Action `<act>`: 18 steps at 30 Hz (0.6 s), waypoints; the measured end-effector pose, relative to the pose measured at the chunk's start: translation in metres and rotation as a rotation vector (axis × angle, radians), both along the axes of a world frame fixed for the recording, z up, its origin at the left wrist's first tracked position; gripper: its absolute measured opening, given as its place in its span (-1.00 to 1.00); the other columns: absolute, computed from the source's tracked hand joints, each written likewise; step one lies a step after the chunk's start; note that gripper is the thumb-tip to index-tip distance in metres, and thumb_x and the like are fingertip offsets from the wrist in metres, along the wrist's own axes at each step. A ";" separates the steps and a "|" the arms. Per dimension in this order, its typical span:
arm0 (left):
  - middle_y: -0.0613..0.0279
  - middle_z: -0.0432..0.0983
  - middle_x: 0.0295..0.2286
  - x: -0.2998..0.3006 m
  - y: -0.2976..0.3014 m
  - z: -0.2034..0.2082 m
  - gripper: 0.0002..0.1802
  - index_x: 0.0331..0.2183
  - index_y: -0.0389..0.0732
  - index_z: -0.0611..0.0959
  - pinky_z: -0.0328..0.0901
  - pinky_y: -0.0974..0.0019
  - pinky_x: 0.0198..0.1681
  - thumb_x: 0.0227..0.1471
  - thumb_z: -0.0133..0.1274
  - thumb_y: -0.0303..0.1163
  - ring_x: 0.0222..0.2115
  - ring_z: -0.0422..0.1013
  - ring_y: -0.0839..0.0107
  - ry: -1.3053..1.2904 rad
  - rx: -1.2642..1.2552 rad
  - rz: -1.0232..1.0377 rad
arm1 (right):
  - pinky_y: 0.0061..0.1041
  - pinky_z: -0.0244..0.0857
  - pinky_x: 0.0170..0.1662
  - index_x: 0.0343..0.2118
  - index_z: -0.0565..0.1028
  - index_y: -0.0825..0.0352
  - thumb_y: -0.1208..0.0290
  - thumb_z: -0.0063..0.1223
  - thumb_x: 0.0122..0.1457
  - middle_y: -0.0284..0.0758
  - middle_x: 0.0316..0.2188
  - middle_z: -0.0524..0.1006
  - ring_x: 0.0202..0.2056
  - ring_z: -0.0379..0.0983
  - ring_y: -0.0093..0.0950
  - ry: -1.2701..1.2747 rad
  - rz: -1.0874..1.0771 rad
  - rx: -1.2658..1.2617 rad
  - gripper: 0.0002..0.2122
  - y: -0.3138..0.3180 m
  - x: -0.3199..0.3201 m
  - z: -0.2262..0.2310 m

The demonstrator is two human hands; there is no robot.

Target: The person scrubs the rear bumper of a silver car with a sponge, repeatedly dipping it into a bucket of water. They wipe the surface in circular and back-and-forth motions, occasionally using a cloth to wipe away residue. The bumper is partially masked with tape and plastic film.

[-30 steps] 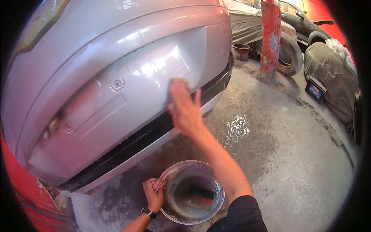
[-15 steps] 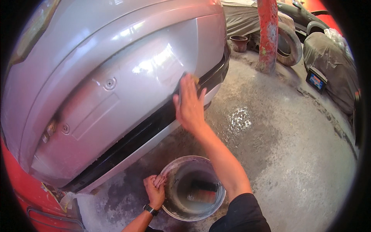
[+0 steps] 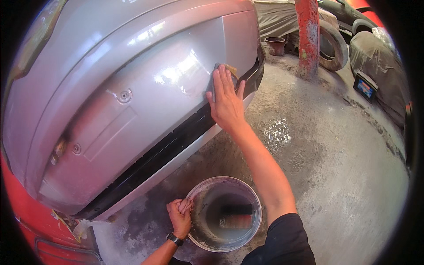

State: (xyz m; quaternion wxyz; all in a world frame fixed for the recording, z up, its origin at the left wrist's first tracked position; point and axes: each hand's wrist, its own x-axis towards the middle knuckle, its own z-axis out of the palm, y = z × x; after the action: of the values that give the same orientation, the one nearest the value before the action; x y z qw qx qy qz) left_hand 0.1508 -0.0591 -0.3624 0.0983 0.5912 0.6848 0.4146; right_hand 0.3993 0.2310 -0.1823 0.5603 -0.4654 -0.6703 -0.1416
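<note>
Head view: right fingers (image 3: pixel 224 79) partly spread over a mostly hidden pad (image 3: pixel 232 70), left fingers (image 3: pixel 184 206) at bucket rim (image 3: pixel 223 178), grip unclear.

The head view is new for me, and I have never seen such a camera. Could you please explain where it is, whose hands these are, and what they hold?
There is no machine: these are one person's bare hands, seen from above by a wide fisheye camera on their head, so edges curve. The right hand lies flat over a grey-and-tan pad, holding it against a glossy silver car panel. The left hand is closed at the rim of a round, pale-rimmed bucket containing cloudy liquid; whether it also holds a cloth, I cannot tell. Around the bucket shows a grey, partly wet concrete floor.
</note>
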 end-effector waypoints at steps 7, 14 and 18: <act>-0.05 0.38 -0.14 -0.006 -0.001 -0.006 -0.55 -0.04 -0.30 0.50 0.29 0.08 0.05 0.00 0.23 -0.61 -0.07 0.37 0.01 0.036 -0.011 -0.004 | 0.41 -0.13 0.37 0.45 0.11 0.34 0.26 0.04 0.37 -0.15 0.51 0.04 0.48 0.03 -0.14 -0.064 -0.062 -0.041 -0.34 0.001 0.012 -0.001; -0.05 0.39 -0.14 -0.002 0.006 -0.011 -0.57 -0.05 -0.29 0.50 0.29 0.07 0.04 0.00 0.21 -0.62 -0.07 0.37 0.00 0.026 0.038 0.012 | 0.41 -0.20 0.39 0.47 0.07 0.29 0.30 0.04 0.37 -0.14 0.52 0.02 0.50 -0.04 -0.13 -0.083 0.051 -0.027 -0.33 0.002 0.009 -0.025; -0.06 0.39 -0.14 -0.002 -0.001 -0.003 -0.57 -0.05 -0.29 0.50 0.29 0.07 0.05 -0.01 0.18 -0.65 -0.07 0.36 -0.01 0.032 0.012 0.010 | 0.40 -0.16 0.38 0.43 0.16 0.32 0.27 0.05 0.36 -0.16 0.50 0.07 0.48 0.03 -0.15 -0.046 -0.043 0.080 -0.37 0.017 0.018 0.032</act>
State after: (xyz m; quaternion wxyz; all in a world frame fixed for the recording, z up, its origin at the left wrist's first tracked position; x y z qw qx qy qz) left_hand 0.1488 -0.0601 -0.3656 0.0819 0.5950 0.6866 0.4097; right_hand 0.4178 0.2477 -0.1498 0.5597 -0.4538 -0.6666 -0.1908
